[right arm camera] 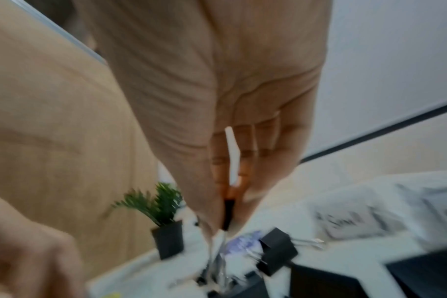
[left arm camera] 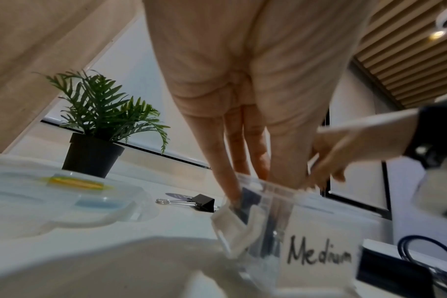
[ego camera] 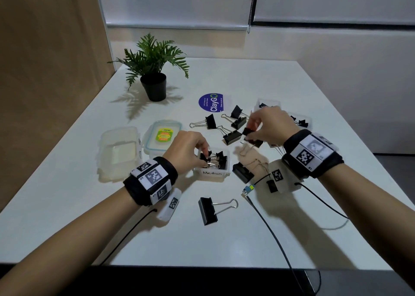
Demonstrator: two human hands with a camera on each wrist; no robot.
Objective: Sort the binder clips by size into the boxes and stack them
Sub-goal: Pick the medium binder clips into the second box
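1. The left hand (ego camera: 187, 148) reached into the box labelled "Medium" (ego camera: 212, 173), fingertips pinching a clip among the several already inside
2. The right hand (ego camera: 267, 124) pinched a black binder clip (ego camera: 247, 131) above the loose pile (ego camera: 231, 124) on the table (ego camera: 292, 82)
3. Two further boxes (ego camera: 267, 103) behind the right hand each held a few clips
4. Many clips were unsorted, including a large one (ego camera: 207, 210) near the table's front edge
5. Lids (ego camera: 118, 151) lay beside the Medium box; closing and stacking seemingly remained, so the sorting looked about midway
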